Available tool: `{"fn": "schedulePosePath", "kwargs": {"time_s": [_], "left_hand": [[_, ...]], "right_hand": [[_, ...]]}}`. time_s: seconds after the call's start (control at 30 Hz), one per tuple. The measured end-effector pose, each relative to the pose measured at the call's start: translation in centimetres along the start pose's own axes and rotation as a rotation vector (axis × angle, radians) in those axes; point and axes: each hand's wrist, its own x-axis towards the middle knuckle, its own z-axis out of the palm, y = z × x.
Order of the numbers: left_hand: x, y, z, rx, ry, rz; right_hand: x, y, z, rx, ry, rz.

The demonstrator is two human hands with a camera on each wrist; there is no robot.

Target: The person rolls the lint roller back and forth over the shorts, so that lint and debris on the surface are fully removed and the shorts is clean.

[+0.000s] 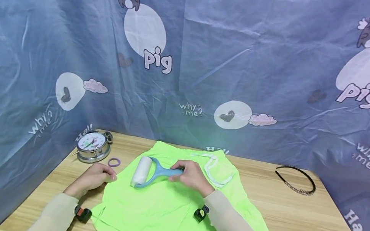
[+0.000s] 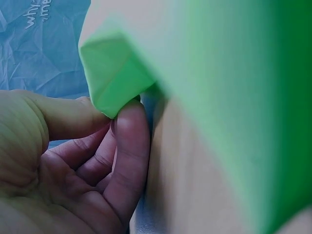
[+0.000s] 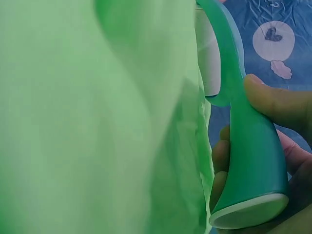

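Neon green shorts [image 1: 157,200] lie spread on the wooden table, their white drawstring [image 1: 214,173] loose near the waistband. My right hand [image 1: 193,176] grips the blue handle of a lint roller [image 1: 142,170], fingers wrapped round it in the right wrist view. The roller's white cylinder sits over the upper left part of the shorts. At the left edge of the shorts, my left hand [image 1: 95,177] pinches the fabric; in the left wrist view a fold of green cloth [image 2: 109,73] comes up from between thumb and forefinger.
A twin-bell alarm clock [image 1: 92,146] stands at the back left, with a purple hair tie [image 1: 114,162] beside it. Toward the back right lies a dark headband [image 1: 296,181]. Blue patterned cloth [image 1: 207,76] hangs behind the table and along both sides.
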Motion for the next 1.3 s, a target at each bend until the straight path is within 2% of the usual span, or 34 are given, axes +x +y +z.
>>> {"fn": "schedulePosePath", "kwargs": {"time_s": [0.33,0.9,1.3], "left_hand": [[0.1,-0.2,0.0,0.022,0.000,0.000],[0.1,-0.3,0.2,0.013,0.010,0.024],[-0.1,0.0,0.1,0.016,0.001,0.009]], "right_hand": [[-1.0,1.1,-1.4,0.004,0.030,0.034],[-2.8,2.8,-3.0,-0.014,0.045,0.023],[-3.4,3.7,-4.1,-0.040,0.048,0.019]]}}
